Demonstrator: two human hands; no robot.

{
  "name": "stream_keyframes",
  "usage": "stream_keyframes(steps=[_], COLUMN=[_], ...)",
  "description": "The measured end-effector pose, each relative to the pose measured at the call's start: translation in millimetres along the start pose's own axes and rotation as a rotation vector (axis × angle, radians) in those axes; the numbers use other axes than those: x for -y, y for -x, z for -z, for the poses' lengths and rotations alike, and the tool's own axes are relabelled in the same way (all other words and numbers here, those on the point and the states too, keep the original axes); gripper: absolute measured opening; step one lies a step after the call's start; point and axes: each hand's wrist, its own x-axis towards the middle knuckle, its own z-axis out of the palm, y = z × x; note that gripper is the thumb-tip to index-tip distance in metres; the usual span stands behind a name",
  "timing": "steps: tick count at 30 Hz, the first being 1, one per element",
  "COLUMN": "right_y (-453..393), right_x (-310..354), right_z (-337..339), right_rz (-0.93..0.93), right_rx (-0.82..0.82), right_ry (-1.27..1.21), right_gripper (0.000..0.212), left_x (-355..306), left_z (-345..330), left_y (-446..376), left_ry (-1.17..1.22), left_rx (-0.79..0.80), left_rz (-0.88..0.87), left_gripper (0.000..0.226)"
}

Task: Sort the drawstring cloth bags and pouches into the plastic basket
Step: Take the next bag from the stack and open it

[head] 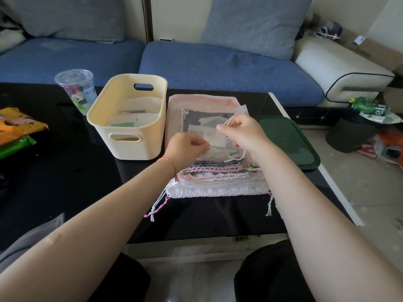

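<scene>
Both forearms reach from the near edge over a black table [65,192] to a stack of drawstring bags [218,179]. Left hand [185,147], fingers curled, pinches the near-left edge of a small translucent pouch [214,136] lying on top of the stack. Right hand [242,131] pinches thin white cords [227,124] at the pouch's right side, raised slightly above it. Cream plastic basket [102,114] stands just left of the stack, nearly touching it, open top upward, with a few pale pouches already inside. Dark green lid [290,144] lies just right of the stack.

Handling, as judged: the pouch looks very light, thin and limp, so it would sag and fold unless held at two points; its gathered mouth or cords offer the surest hold. Loose cords could snag on neighbouring bags in the stack.

Clearance: the path left into the basket is short, crossing only the basket's right rim. A lidded clear cup [76,90] stands beyond, at the basket's far left, out of that path. Table edge runs close on the right.
</scene>
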Motion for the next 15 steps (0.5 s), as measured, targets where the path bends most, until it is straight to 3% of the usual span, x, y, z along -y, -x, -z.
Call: stream_keyframes(steps=[5,10,15], right_y=[7.7,12.3,11.8], right_x=[0.1,3.6,5.1], right_z=[-5.9,-15.7,-20.7], right_rz=[0.102,0.160,0.164], right_rx=[0.301,0.289,0.265], right_ry=[0.432,0.496,0.532], right_gripper=[0.030,0.015,0.019], left_x=[-3.4,-10.8,-13.6], left_z=[5.8,10.9,12.3], left_y=[-2.8,-0.7,2.8], left_ry=[0.237,0.378,0.469], left_rx=[-0.085,-0.024,0.102], left_rz=[0.176,0.144,0.087], left_gripper=[0.018,0.012,0.007])
